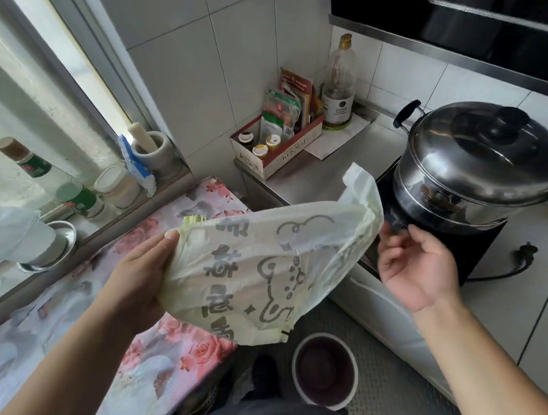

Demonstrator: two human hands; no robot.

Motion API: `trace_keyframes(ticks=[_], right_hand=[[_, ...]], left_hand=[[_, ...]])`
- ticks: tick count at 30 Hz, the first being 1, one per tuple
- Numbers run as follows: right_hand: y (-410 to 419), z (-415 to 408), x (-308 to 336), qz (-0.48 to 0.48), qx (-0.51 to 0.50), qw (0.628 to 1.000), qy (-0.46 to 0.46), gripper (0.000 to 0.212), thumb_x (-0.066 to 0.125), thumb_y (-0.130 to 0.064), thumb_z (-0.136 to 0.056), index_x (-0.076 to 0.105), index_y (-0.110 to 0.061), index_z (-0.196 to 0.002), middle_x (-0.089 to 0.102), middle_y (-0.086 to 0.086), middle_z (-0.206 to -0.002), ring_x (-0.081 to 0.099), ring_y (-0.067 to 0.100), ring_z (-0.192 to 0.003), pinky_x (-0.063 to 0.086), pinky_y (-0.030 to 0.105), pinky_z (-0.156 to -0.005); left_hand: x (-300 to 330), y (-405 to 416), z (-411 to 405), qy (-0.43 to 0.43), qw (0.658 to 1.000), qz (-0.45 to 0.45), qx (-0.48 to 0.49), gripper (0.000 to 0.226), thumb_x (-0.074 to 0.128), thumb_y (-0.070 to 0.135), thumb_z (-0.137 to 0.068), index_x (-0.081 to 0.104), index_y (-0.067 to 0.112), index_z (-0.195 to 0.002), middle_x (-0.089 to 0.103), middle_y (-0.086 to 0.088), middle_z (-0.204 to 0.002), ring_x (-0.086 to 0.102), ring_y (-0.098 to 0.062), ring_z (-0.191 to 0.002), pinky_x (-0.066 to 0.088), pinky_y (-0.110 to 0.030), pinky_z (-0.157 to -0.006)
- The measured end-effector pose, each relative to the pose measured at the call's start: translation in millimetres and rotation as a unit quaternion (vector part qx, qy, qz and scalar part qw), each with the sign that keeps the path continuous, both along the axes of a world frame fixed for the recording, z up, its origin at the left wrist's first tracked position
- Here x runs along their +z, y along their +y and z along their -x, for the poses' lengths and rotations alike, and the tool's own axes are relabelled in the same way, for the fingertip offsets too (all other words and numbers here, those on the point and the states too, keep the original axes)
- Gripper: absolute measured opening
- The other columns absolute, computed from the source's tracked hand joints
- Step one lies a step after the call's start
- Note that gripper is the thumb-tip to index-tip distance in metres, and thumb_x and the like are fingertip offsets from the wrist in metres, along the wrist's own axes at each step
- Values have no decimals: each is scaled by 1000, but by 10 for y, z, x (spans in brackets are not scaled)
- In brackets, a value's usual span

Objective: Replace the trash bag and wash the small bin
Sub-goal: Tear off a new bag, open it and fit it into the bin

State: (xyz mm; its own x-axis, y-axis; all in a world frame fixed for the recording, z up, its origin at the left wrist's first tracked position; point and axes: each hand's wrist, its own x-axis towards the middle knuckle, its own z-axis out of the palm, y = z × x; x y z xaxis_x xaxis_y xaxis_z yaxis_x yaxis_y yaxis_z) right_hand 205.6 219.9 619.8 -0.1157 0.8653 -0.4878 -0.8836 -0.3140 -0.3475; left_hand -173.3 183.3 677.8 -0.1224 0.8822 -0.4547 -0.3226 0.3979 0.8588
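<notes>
The small bin (324,370) was seen unlined on the floor below, while above it the fresh trash bag (263,260) was pinched by the left hand (142,270), the right hand (419,265) loosely spread beside it; opening its mouth seemed required next.

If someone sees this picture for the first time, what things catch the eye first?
The pale printed trash bag fills the middle, gripped by the left hand, while the open right hand is beside it. Below, the small bin stands unlined on the floor. A big steel pot sits at the right.
</notes>
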Motion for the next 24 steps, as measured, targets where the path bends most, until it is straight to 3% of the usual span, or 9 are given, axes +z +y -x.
trace_keyframes(ticks=[2,4,6,9,11,13,15,18,24], right_hand=[[-95,209,-180,-5,64,998,-9,64,67,-62,-78,66,-5,-106,72,21,-108,72,31,-95,59,43,-82],[-244,499,-333,-24,186,982,10,99,55,-84,-72,57,-9,-136,58,24,-138,54,42,-129,37,60,-111],[-402,786,-434,-71,284,956,-4,89,49,-75,-84,44,-14,-148,44,23,-151,39,43,-140,23,61,-118],[-552,1027,-513,-60,352,928,-111,64,79,-23,-79,56,-10,-137,60,19,-138,56,37,-128,49,48,-102],[-602,1085,-574,-38,374,899,-225,54,80,-1,-76,62,-7,-126,71,13,-123,67,29,-113,57,36,-86],[-623,1083,-617,-21,387,881,-272,46,70,11,-80,64,-5,-123,73,13,-118,69,30,-110,56,44,-93],[-608,1056,-657,9,361,895,-262,43,58,17,-82,66,-5,-118,73,17,-114,70,34,-105,58,49,-89],[-561,998,-701,73,285,917,-269,41,46,19,-84,67,-4,-111,76,19,-100,74,33,-85,60,38,-63],[-489,927,-747,87,260,884,-379,32,51,11,-89,66,-3,-114,77,17,-98,74,35,-91,58,56,-85]], left_hand=[[-40,-11,-71,-43,998,41,-2,31,51,31,-99,75,12,-106,75,-19,-103,75,-33,-84,62,-45,-65],[-100,-28,-186,-80,993,88,-1,34,51,32,-100,68,7,-115,74,-20,-102,75,-34,-83,62,-45,-66],[-154,-39,-309,-111,986,121,5,38,49,33,-101,62,5,-124,74,-18,-98,74,-31,-82,62,-45,-68],[-225,-23,-405,-142,980,135,29,37,46,33,-103,62,6,-122,75,-15,-92,75,-27,-75,62,-40,-61],[-245,-3,-399,-148,979,135,39,34,46,32,-104,65,6,-113,76,-12,-82,75,-24,-65,60,-36,-52],[-242,17,-352,-149,979,137,37,34,47,33,-103,67,7,-108,76,-12,-81,75,-25,-64,60,-36,-52],[-230,36,-283,-146,979,135,36,35,49,35,-102,66,7,-113,76,-12,-89,75,-26,-72,61,-39,-60],[-207,48,-188,-131,984,110,46,41,49,34,-102,61,4,-126,74,-17,-104,74,-30,-87,61,-44,-71],[-245,-24,-166,-93,990,91,45,34,54,32,-99,70,5,-112,74,-19,-100,74,-32,-81,60,-46,-68]])
